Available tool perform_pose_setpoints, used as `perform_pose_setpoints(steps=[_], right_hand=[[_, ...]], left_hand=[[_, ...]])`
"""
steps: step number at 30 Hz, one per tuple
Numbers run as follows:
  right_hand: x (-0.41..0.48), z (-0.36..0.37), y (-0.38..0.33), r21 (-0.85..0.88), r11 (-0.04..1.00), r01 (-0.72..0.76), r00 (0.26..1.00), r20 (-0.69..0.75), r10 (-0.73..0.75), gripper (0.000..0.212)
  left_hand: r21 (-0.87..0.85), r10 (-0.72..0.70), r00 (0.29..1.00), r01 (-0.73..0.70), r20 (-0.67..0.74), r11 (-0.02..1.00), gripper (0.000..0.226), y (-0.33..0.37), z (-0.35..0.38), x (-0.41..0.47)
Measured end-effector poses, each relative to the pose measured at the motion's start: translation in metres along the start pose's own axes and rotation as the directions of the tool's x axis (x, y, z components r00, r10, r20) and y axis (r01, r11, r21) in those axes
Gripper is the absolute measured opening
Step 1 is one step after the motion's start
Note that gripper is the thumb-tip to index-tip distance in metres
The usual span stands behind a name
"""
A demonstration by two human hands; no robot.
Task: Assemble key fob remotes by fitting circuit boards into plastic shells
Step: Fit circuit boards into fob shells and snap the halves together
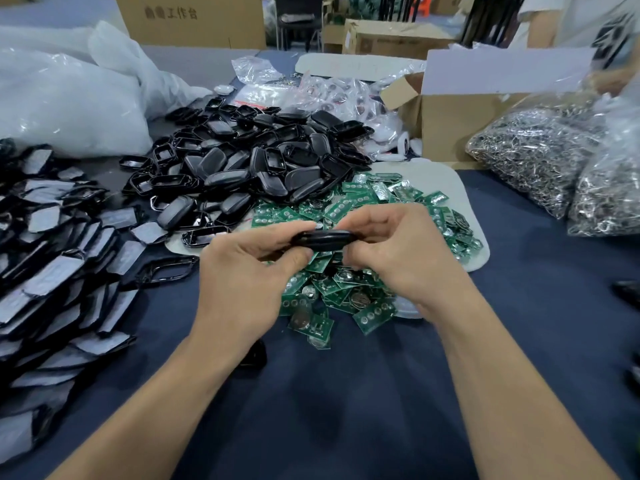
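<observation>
Head view | our left grip (249,271) and right grip (391,251) both pinch one black key fob shell (323,240) by its ends, edge-on | we hold it just above the green circuit boards (367,199) heaped on the bench (329,410) | loose black shells (259,157) piled beyond | bagged metal rings (533,157) at right

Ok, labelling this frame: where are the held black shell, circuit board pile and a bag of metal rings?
black shell (323,240): head view, exposed edge.
circuit board pile (362,199): head view, far boards.
bag of metal rings (530,157): head view, box-side bag's middle.
</observation>
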State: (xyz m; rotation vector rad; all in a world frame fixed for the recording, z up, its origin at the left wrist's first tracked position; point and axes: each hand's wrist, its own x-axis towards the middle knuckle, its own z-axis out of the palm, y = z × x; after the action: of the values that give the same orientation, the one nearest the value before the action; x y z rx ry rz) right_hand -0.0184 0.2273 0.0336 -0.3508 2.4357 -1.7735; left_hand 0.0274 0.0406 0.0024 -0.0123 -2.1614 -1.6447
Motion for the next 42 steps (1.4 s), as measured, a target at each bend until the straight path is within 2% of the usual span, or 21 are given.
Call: perform_pose_setpoints(steps=[2, 4, 5, 7, 8, 10, 13, 15, 17, 18, 20, 22, 24, 26, 28, 30, 32, 34, 38, 40, 42], right_hand=[[0.000, -0.013, 0.000, -0.054, 0.998, -0.015, 1.000, -0.006, 0.015, 0.031], [-0.006, -0.029, 0.006, -0.037, 0.997, -0.062, 0.994, -0.089, 0.058, 0.028], [-0.012, -0.037, 0.010, 0.046, 0.995, -0.086, 0.983, -0.162, 0.092, 0.027], [-0.027, -0.052, 0.020, 0.346, 0.933, -0.102, 0.935, -0.287, 0.209, 0.024], [-0.034, -0.058, 0.023, 0.527, 0.846, -0.080, 0.903, -0.322, 0.286, 0.025], [-0.045, -0.068, 0.031, 0.817, 0.574, 0.046, 0.831, -0.351, 0.432, 0.027], [-0.055, -0.075, 0.035, 0.934, 0.204, 0.293, 0.755, -0.357, 0.550, 0.002], [-0.059, -0.074, 0.035, 0.931, 0.101, 0.350, 0.757, -0.345, 0.555, 0.016], [-0.058, -0.068, 0.031, 0.945, 0.169, 0.281, 0.794, -0.328, 0.512, 0.024], [-0.056, -0.063, 0.029, 0.934, 0.279, 0.225, 0.814, -0.338, 0.473, 0.017], [-0.050, -0.051, 0.023, 0.801, 0.586, 0.126, 0.816, -0.419, 0.397, 0.007], [-0.045, -0.036, 0.020, 0.500, 0.864, 0.052, 0.811, -0.526, 0.256, 0.016], [-0.040, -0.017, 0.017, 0.109, 0.994, -0.010, 0.839, -0.539, 0.068, 0.019], [-0.034, 0.006, 0.013, -0.215, 0.976, -0.019, 0.896, -0.437, -0.079, 0.025], [-0.021, 0.026, 0.011, -0.454, 0.891, 0.024, 0.948, -0.273, -0.164, 0.046], [-0.008, 0.042, 0.008, -0.579, 0.814, 0.041, 0.983, -0.124, -0.138, 0.062], [0.003, 0.053, 0.008, -0.671, 0.739, 0.050, 0.993, -0.044, -0.107, 0.062], [0.008, 0.059, 0.010, -0.703, 0.706, 0.085, 0.990, -0.020, -0.139, 0.053], [0.005, 0.060, 0.017, -0.617, 0.782, 0.086, 0.982, -0.082, -0.173, 0.046], [0.003, 0.056, 0.019, -0.628, 0.770, 0.109, 0.978, -0.072, -0.198, 0.041], [0.002, 0.053, 0.018, -0.628, 0.766, 0.139, 0.967, -0.079, -0.241, 0.033]], left_hand=[[0.011, -0.006, 1.000, 0.005, 0.015, 1.000, 0.045, -0.004, 0.002, -0.001], [0.051, -0.014, 0.999, 0.013, 0.036, 0.999, 0.036, -0.007, 0.004, -0.002], [0.074, -0.021, 0.999, 0.018, 0.038, 0.997, 0.032, -0.007, 0.004, -0.002], [0.104, -0.048, 0.999, 0.046, 0.020, 0.994, 0.028, -0.007, 0.004, -0.002], [0.118, -0.060, 0.998, 0.058, 0.010, 0.991, 0.027, -0.006, 0.003, -0.001], [0.160, -0.064, 0.998, 0.064, -0.005, 0.985, 0.028, -0.004, 0.003, 0.000], [0.221, -0.060, 0.998, 0.060, -0.010, 0.973, 0.031, -0.002, 0.004, -0.001], [0.267, -0.052, 0.998, 0.056, -0.021, 0.962, 0.033, -0.001, 0.003, -0.002], [0.300, -0.051, 0.998, 0.060, -0.038, 0.952, 0.031, -0.001, 0.000, -0.001], [0.320, -0.059, 0.997, 0.072, -0.050, 0.945, 0.027, -0.002, -0.002, 0.000], [0.388, -0.080, 0.993, 0.106, -0.084, 0.915, 0.022, -0.006, -0.008, 0.005], [0.487, -0.096, 0.990, 0.135, -0.105, 0.863, 0.023, -0.010, -0.016, 0.012], [0.580, -0.104, 0.989, 0.146, -0.104, 0.802, 0.034, -0.014, -0.025, 0.018], [0.658, -0.128, 0.989, 0.147, -0.077, 0.739, 0.046, -0.020, -0.032, 0.025], [0.705, -0.161, 0.987, 0.122, -0.012, 0.698, 0.050, -0.023, -0.036, 0.030], [0.729, -0.189, 0.979, 0.076, 0.075, 0.681, 0.044, -0.026, -0.038, 0.034], [0.717, -0.202, 0.971, 0.051, 0.127, 0.695, 0.037, -0.030, -0.037, 0.034], [0.685, -0.204, 0.976, 0.095, 0.079, 0.722, 0.029, -0.031, -0.037, 0.035], [0.559, -0.183, 0.982, 0.173, -0.039, 0.811, 0.020, -0.031, -0.035, 0.036], [0.504, -0.143, 0.984, 0.178, -0.109, 0.845, 0.023, -0.029, -0.033, 0.039], [0.547, -0.060, 0.986, 0.135, -0.153, 0.826, 0.035, -0.028, -0.030, 0.046]])
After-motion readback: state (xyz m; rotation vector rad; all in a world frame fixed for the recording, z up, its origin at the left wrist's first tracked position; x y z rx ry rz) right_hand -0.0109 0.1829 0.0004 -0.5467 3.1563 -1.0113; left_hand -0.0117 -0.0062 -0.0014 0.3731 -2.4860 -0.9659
